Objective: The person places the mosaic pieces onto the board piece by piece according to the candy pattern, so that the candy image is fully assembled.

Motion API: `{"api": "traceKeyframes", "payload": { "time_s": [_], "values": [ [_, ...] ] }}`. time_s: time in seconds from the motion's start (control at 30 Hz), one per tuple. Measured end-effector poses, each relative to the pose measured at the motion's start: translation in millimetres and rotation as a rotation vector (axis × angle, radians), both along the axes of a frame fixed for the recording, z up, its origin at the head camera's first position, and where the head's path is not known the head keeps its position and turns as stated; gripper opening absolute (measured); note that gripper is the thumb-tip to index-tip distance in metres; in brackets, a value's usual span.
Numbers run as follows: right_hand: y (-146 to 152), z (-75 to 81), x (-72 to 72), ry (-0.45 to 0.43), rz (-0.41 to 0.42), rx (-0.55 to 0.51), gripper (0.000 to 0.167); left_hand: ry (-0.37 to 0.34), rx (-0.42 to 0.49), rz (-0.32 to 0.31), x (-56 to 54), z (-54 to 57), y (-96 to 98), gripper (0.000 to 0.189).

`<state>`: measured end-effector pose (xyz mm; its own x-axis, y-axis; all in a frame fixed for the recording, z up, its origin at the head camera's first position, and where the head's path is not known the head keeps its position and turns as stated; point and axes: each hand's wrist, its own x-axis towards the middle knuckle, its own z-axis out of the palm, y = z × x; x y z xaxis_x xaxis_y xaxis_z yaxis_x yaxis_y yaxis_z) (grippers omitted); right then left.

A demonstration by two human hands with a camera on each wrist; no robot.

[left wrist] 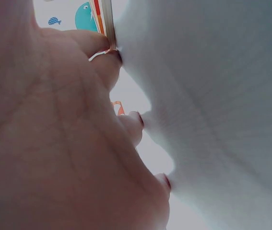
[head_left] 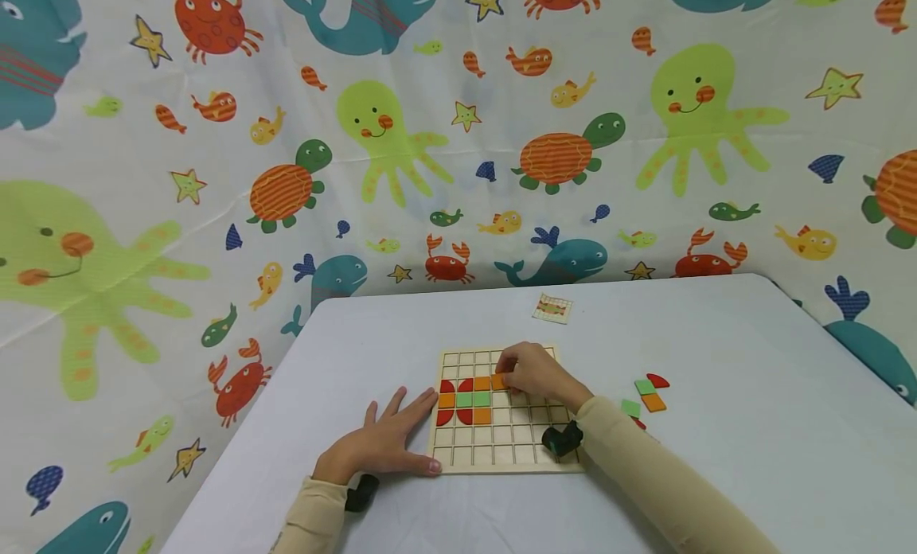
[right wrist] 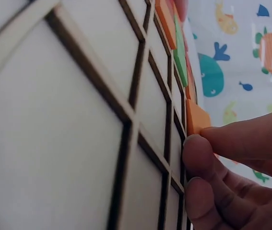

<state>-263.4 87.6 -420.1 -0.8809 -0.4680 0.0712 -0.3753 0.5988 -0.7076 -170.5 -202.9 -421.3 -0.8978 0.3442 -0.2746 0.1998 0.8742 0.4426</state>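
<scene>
One orange tile (right wrist: 196,116); right fingers (right wrist: 246,139) pinching, inside board (head_left: 503,455); left fingers (head_left: 419,407) spread at edge (head_left: 435,438)

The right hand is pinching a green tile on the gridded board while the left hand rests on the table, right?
Not quite: the tile in the right hand is orange, not green, as the right wrist view shows. The rest is correct.
</scene>
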Motion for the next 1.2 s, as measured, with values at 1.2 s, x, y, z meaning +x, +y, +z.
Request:
{"api": "traceKeyframes", "payload": {
  "time_s": [1.2],
  "values": [
    [3.7, 3.7, 4.2, 0.062, 0.069, 0.106, 0.019, -0.007, -0.015, 0.006, -0.9, -2.3, -0.2, 0.116]
  ]
}}
